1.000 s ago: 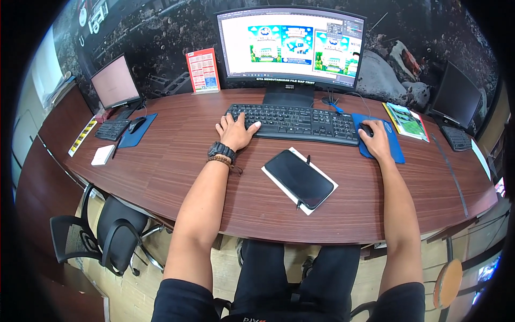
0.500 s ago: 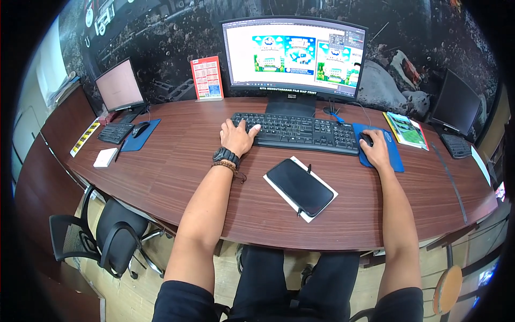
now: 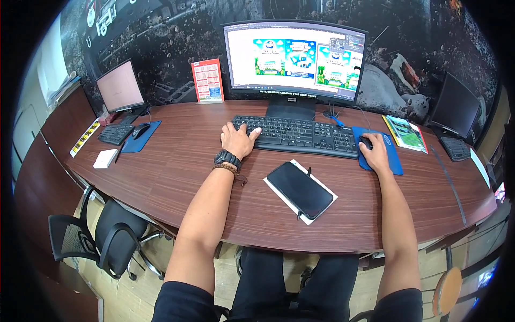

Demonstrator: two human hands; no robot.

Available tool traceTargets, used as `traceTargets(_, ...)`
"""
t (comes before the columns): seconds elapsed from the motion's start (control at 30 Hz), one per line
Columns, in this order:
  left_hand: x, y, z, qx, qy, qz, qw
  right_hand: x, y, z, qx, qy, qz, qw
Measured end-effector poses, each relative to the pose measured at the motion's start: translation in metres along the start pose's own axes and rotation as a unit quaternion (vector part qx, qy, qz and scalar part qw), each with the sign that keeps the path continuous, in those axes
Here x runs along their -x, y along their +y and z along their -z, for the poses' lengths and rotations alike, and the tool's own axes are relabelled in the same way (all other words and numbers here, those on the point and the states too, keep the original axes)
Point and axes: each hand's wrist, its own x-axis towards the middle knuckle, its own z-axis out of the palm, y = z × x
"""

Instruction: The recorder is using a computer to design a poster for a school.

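My left hand (image 3: pixel 237 140) rests on the left end of a black keyboard (image 3: pixel 300 134), fingers spread over the keys. A dark watch and a beaded bracelet circle that wrist. My right hand (image 3: pixel 376 153) is curved over a black computer mouse (image 3: pixel 367 143), which it mostly covers, on a blue mouse pad (image 3: pixel 393 158). Behind the keyboard stands a wide monitor (image 3: pixel 295 59), lit with colourful blue and green poster layouts. Between my forearms lies a black smartphone (image 3: pixel 300 189) with a dark screen, on top of a white pad (image 3: pixel 327 202); a dark pen partly shows beneath it.
To the left are a second monitor (image 3: pixel 119 88), keyboard (image 3: pixel 115 134), mouse (image 3: pixel 140 130) and small white box (image 3: pixel 105 158). A red-and-white calendar (image 3: pixel 208 80) stands at the back. Magazines (image 3: pixel 405 133) and a dark monitor (image 3: pixel 456 104) are at right. An office chair (image 3: pixel 120 231) stands at lower left.
The whole view has shifted slightly. Both hands stay at the keyboard and the mouse, with no clear movement of either.
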Motion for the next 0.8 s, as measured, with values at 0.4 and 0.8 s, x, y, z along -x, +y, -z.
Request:
traceTargets(0.4, -0.001, 0.0001, 0.0002, -0.004, -0.015, 0.007, 1.0, 0.001, -0.0006, 0.0006, -0.001, 0.001, 0.003, 1.0)
traceTargets(0.8, -0.0039, 0.0073, 0.008, -0.012, -0.056, 0.025, 0.998, -0.0011, 0.0032, -0.0011, -0.005, 0.004, 0.013, 1.0)
